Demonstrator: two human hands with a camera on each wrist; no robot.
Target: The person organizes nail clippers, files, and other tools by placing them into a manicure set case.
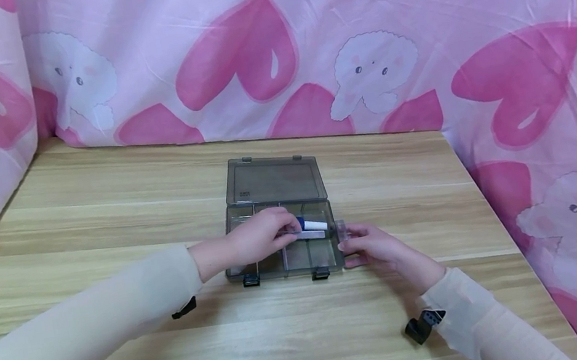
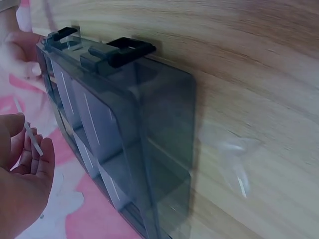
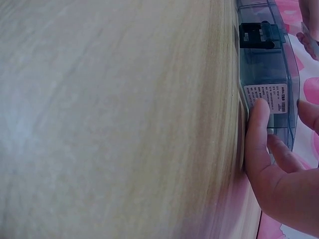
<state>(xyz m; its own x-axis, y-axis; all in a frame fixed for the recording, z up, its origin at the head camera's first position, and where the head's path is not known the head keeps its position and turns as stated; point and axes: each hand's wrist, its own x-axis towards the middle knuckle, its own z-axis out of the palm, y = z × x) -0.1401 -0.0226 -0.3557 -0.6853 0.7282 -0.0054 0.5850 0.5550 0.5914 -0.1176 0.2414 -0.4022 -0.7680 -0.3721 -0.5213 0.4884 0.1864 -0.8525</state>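
Note:
A smoky see-through compartment box (image 1: 298, 269) lies on the table with its lid (image 1: 274, 181) folded back. Over its compartments, my left hand (image 1: 266, 236) pinches a thin whitish strip (image 2: 32, 137) between thumb and fingertips. Close beside the strip in the head view is a small white, pen-like thing (image 1: 316, 224) with a blue end, partly hidden by the fingers. My right hand (image 1: 377, 247) is at the box's right side; in the right wrist view its fingers rest along the wall by a white label (image 3: 274, 98), with another fingertip right at the rim.
Two dark latches (image 1: 251, 281) stick out from the box's front edge. The wood-grain table (image 1: 192, 356) extends around the box. A pink heart-patterned cloth (image 1: 224, 46) hangs behind the table and along its sides.

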